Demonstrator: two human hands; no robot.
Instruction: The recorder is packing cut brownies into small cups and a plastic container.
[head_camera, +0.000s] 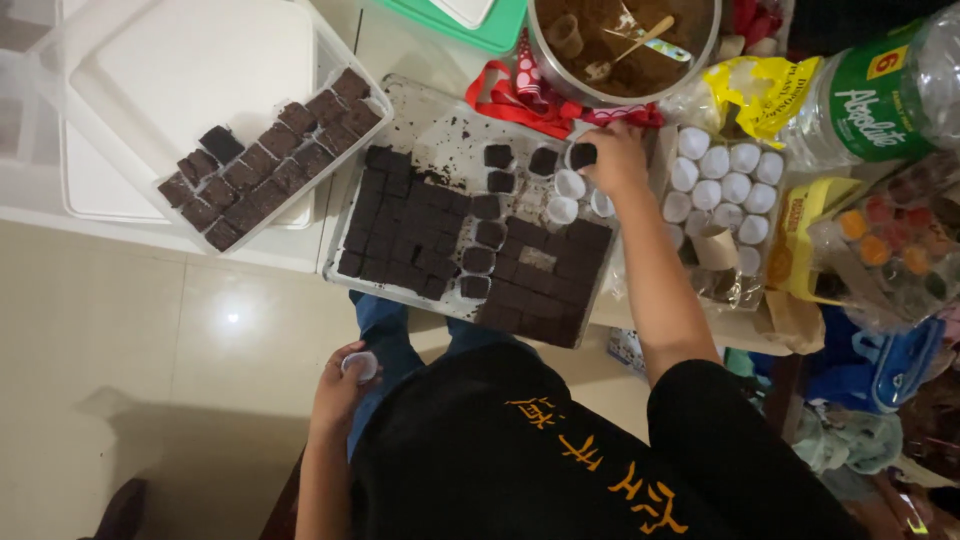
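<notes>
A metal tray (440, 125) holds several dark brownie squares (410, 235), some of them set in small white cups (570, 185). My right hand (615, 155) reaches to the tray's far right corner, fingers closed on a cup with a dark brownie piece (582, 155) in it. My left hand (340, 385) hangs low by my knee, off the table, and holds one small empty white cup (360, 365).
A clear plastic box (255, 185) with brownie pieces lies on a white lid at left. Stacked empty white cups (725, 180) sit in a bag at right. A metal bowl of brown powder (625, 45), a plastic bottle (880, 90) and a sweets bag (890, 245) crowd the right.
</notes>
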